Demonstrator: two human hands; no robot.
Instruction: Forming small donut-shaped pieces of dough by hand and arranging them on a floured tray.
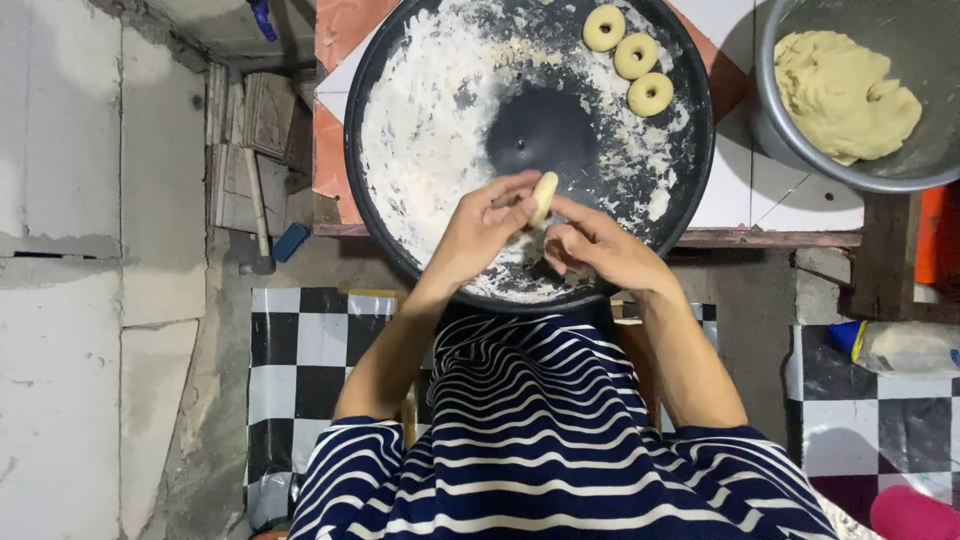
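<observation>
My left hand (487, 225) and my right hand (590, 245) meet over the near rim of a big round black tray (380, 120) dusted with white flour. Between their fingertips they pinch a small pale piece of dough (544, 196), held on edge. Three ring-shaped dough pieces (634, 55) lie in a row at the tray's far right side. A metal bowl (775, 130) at the upper right holds a large lump of dough (842, 92).
The tray rests on a tiled counter (740, 190) with orange and white tiles. Black-and-white checkered flooring (300, 350) lies below. A plastic bag of flour (905, 348) sits at the right. A concrete wall (90, 250) fills the left.
</observation>
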